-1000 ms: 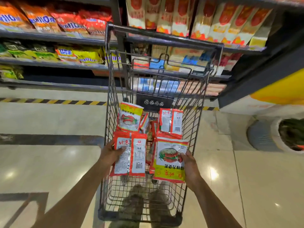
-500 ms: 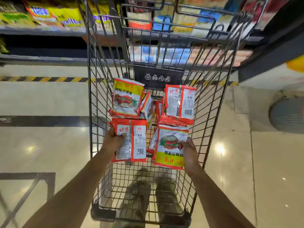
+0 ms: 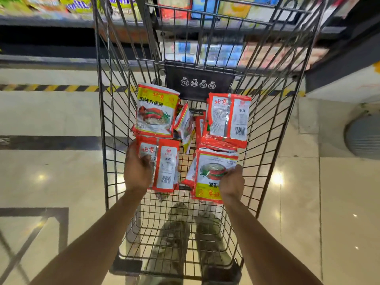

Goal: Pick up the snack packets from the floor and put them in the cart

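Inside the wire cart (image 3: 115, 112), the left grip (image 3: 136, 171) holds a red-and-white packet (image 3: 167, 167) barcode side up, thumb laid over its face. The right grip (image 3: 231, 183) pinches a second packet (image 3: 213, 171), picture side up, by its near right corner. Just beyond the left grip lies a yellow-topped packet (image 3: 154, 112); just beyond the right grip, a barcode-up packet (image 3: 228, 118). Between those two a tilted packet (image 3: 185, 122) stands on edge. Nearer than both grips, shoes (image 3: 174, 229) show through the cart's mesh.

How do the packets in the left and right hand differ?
The left packet shows its back with a barcode; the right packet shows its front with a food picture. The left packet's print reads upright, the right packet's upside down. Both are red, in the cart.
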The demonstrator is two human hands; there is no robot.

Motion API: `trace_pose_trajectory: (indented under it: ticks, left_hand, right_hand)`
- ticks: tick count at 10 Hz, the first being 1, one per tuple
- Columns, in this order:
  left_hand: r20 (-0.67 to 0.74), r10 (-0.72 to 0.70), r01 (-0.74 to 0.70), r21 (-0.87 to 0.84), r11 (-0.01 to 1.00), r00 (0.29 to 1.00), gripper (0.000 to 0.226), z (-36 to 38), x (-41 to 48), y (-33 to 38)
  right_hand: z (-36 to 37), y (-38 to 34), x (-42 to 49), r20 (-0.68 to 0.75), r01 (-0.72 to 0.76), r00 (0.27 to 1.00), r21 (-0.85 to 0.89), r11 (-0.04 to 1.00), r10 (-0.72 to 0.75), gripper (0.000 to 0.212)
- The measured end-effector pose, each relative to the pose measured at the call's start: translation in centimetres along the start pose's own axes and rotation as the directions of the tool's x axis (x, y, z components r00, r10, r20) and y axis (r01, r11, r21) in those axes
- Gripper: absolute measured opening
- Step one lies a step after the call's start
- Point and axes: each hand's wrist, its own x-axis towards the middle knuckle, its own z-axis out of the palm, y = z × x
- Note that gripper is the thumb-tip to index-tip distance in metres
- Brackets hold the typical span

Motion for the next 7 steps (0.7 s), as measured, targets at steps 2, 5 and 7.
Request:
trace_pose_trajectory:
  ticks: [2,5,7]
  left_hand:
    - [0.005,0.179,-0.167,0.388,0.907,0.984,0.080,0.9,-1.8,-0.1]
    - [0.256,0.356,-0.439,0.503,0.745,0.899,0.067,-3.6,-4.8,-0.3]
    - [0.292,0.442,-0.529,0.502,0.684,0.848,0.067,-8.6,-9.6,2.2]
  right_hand:
    - [0.7,0.7,-1.5,-0.141,0.185,0.970,-0.099,0.978,-0.198,0.034]
    - [-2.4,1.4,-6.9,-0.009,0.527,0.817,-0.393,0.753,-0.577,0.049]
    - [-6.2,0.3,-13.6,0.150,0.641,0.702,-0.559,0.526,-0.696,0.072]
